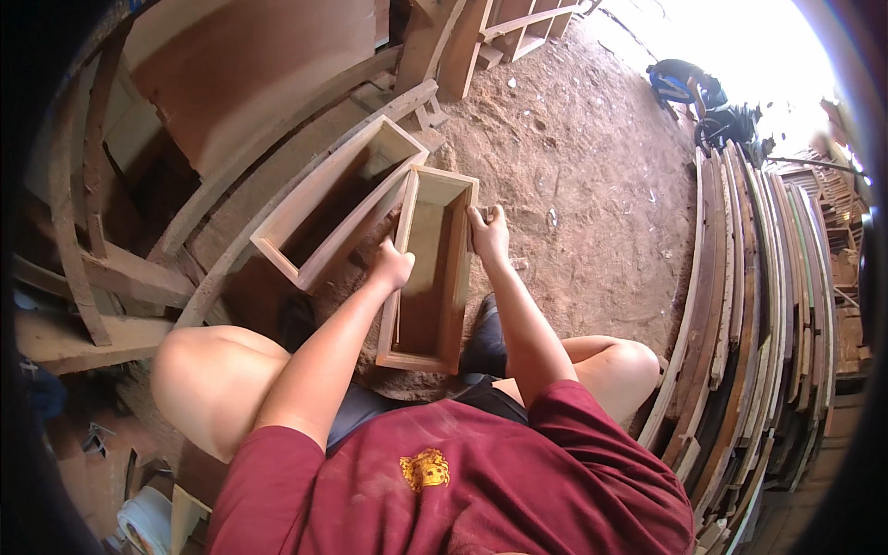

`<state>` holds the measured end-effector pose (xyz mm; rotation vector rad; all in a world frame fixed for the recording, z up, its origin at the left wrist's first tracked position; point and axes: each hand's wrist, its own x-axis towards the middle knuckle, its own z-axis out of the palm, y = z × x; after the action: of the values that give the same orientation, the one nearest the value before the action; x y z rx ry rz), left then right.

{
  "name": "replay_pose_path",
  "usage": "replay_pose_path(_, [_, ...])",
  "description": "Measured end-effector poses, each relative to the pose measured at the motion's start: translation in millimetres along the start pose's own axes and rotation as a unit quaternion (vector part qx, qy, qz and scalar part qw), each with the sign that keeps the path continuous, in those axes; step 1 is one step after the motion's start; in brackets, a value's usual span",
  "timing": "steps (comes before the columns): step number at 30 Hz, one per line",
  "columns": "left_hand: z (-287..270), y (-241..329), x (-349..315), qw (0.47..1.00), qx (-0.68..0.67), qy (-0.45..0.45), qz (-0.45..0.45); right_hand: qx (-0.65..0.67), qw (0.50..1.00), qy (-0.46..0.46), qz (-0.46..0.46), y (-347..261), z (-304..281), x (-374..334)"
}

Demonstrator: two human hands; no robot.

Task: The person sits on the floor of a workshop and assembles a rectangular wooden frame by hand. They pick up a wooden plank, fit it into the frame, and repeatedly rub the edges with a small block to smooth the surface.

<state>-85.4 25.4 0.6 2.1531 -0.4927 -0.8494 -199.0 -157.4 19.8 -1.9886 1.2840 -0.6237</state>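
Between the two bare hands is a narrow, rectangular, light-brown wooden box (430, 277), its open side up. The left hand (393, 265) grips its left wall; the right hand (488, 231) grips its right wall, slightly farther forward. Just beyond the left hand sits a second open-topped, rectangular wooden box (356, 215).

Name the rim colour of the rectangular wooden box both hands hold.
The rectangular wooden box's rim is light brown, clearest in the head view.
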Motion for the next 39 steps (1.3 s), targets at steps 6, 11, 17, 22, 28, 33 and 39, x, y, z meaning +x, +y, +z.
replay_pose_path(6, [0.5,-9.3,0.1,1.0,-0.008,0.025,0.014,-0.004,0.997,-0.069,0.032,1.6,-16.9,-63.7])
replay_pose_path(11, [-1.6,-8.3,-2.7,0.997,-0.045,0.047,0.039,-0.029,0.999,0.003,-0.035,-17.8,-7.2,-55.9])
replay_pose_path(17, [3.4,-8.9,0.0,0.994,-0.083,0.043,0.058,-0.035,0.998,-0.014,0.046,-34.9,-4.6,-5.2])
replay_pose_path(22, [0.4,-5.2,-5.5,0.996,-0.037,0.064,0.051,0.037,0.997,-0.049,0.047,0.4,-0.8,-37.5])
replay_pose_path(28, [-3.0,-4.0,-5.8,0.994,-0.09,0.022,0.055,0.148,0.985,-0.062,0.055,19.7,0.0,-64.3])
replay_pose_path(33, [-6.4,4.5,-9.7,0.995,-0.08,0.019,0.05,0.118,0.987,-0.063,0.088,-12.1,-0.4,-11.8])
replay_pose_path(39, [0.0,-11.2,3.6,0.999,-0.036,0.027,0.027,0.051,0.995,-0.079,0.03,0.3,-1.0,-44.2])
